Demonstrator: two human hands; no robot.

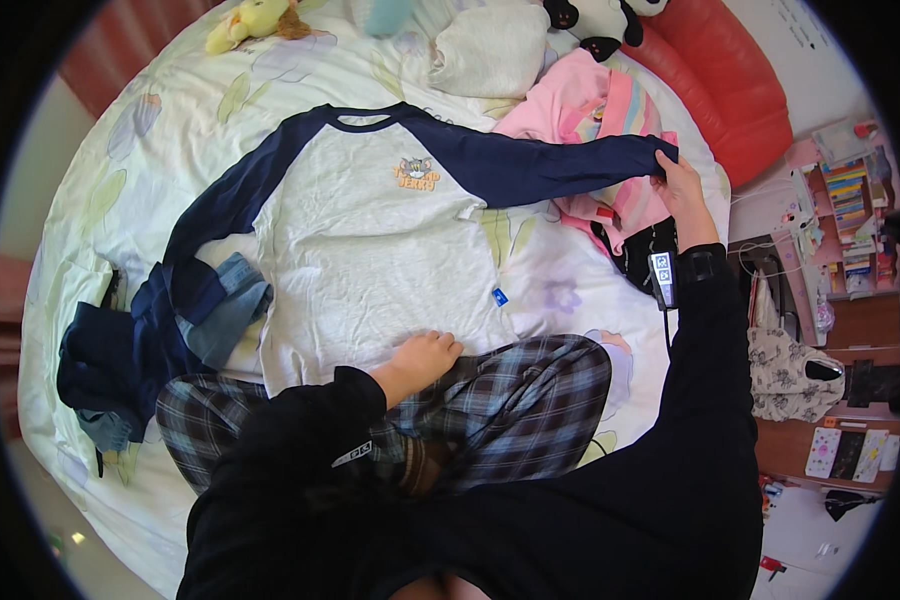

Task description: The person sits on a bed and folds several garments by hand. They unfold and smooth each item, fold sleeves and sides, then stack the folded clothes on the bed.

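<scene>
A long-sleeved raglan shirt (345, 245) with a light grey body, navy sleeves and a small cartoon print on the chest lies spread face up in front of me. My right hand (682, 190) pinches the cuff of its right-hand sleeve, which is stretched out to the side. At the bottom hem, my left hand (425, 358) is closed with curled fingers on the fabric; its fingertips are partly hidden. The left-hand sleeve bends downward, its end lying over dark blue and denim clothes (120, 345).
Pink clothing (560, 95) lies partly under the stretched sleeve, with a black garment (642, 262) below it. A folded pale cloth (490, 50), a yellow plush toy (255, 25) and a panda plush (595, 25) sit at the bed's far side. My crossed legs in plaid trousers (530, 400) border the hem.
</scene>
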